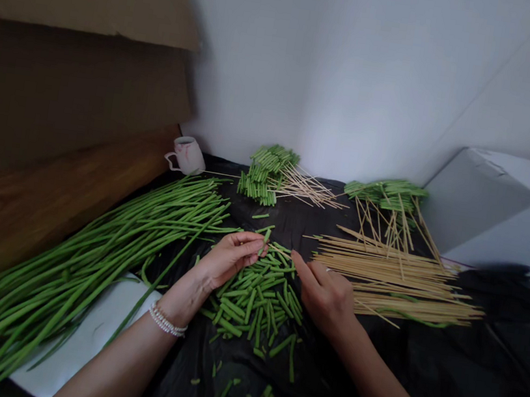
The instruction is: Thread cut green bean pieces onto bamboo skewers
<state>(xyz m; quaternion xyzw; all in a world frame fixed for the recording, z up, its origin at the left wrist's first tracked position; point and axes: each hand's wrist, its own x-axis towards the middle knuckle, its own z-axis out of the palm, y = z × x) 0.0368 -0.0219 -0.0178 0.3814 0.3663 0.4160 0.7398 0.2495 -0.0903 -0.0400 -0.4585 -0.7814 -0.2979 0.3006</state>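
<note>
Green bean piece [265, 238] pinched in left hand [231, 257], long axis pointing away.

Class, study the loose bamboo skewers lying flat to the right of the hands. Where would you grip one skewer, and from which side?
Probably near its left end, coming from above and the left. The bamboo skewers lie flat and roughly parallel, ends toward the right hand; there the tips are staggered, so fingertips can pinch one thin stick alone.
</note>
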